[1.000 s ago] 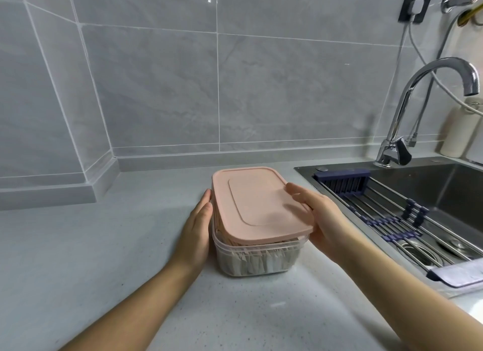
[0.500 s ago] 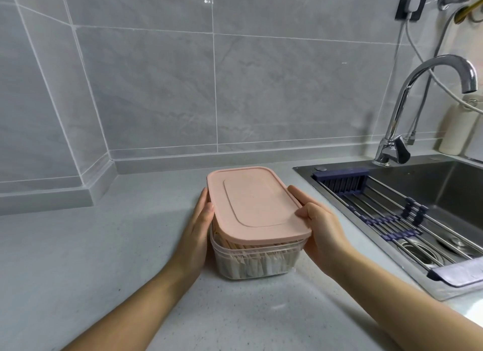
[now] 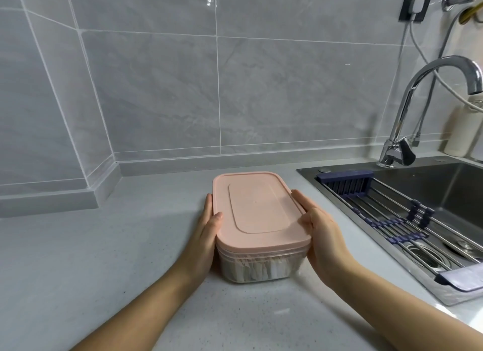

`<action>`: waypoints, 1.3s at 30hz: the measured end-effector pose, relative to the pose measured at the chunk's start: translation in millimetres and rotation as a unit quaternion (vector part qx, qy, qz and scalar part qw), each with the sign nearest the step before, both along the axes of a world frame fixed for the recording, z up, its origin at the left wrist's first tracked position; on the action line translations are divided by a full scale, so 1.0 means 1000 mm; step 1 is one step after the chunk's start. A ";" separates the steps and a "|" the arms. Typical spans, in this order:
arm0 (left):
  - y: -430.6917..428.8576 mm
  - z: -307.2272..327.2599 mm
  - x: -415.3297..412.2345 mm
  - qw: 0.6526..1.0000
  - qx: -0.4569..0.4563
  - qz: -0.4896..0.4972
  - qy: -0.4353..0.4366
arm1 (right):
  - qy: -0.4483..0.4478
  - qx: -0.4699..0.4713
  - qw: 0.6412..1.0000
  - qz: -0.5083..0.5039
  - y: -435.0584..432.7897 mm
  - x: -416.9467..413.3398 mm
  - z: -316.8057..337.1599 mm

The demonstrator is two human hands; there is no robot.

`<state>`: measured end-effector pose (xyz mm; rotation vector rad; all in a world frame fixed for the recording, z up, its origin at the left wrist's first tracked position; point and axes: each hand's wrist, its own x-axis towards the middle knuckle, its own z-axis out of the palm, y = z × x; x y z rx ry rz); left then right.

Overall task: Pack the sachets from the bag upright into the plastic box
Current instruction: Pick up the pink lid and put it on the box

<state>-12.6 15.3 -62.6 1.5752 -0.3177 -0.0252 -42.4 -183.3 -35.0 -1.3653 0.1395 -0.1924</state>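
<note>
A clear plastic box (image 3: 261, 271) stands on the grey counter, with pale sachets (image 3: 251, 268) packed upright inside and visible through its front wall. A pink lid (image 3: 256, 209) lies flat on top of the box. My left hand (image 3: 206, 238) presses against the box's left side, thumb on the lid's edge. My right hand (image 3: 320, 233) grips the right side, thumb on the lid's rim. No bag is in view.
A steel sink (image 3: 431, 193) lies to the right, with a roll-up drying rack (image 3: 392, 220) across it and a chrome tap (image 3: 418, 102) behind. Tiled walls meet in a corner at the far left. A cable hangs from a wall socket (image 3: 415, 2).
The lid was tilted up at the front; it has come down flat onto the box. Both hands have closed in on the box's sides, and my right thumb now rests on the rim.
</note>
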 end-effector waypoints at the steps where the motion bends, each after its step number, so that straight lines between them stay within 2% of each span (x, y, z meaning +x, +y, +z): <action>1: 0.001 -0.001 0.000 1.000 0.008 -0.005 -0.008 | -0.002 -0.003 1.000 0.000 0.001 0.000 -0.001; 11: 0.004 0.000 -0.002 0.999 -0.037 -0.009 -0.019 | -0.014 -0.064 0.998 0.006 0.005 -0.002 -0.008; 20: 0.004 0.000 0.001 0.999 -0.018 0.015 -0.032 | -0.016 -0.070 0.997 -0.005 0.004 -0.001 -0.005; 27: 0.006 -0.004 0.003 0.993 0.047 0.018 -0.105 | -0.012 -0.083 0.996 -0.018 0.005 0.001 -0.005; 39: 0.007 -0.003 0.000 0.993 0.050 0.050 -0.096 | 0.035 -0.090 0.995 -0.011 0.014 -0.005 0.008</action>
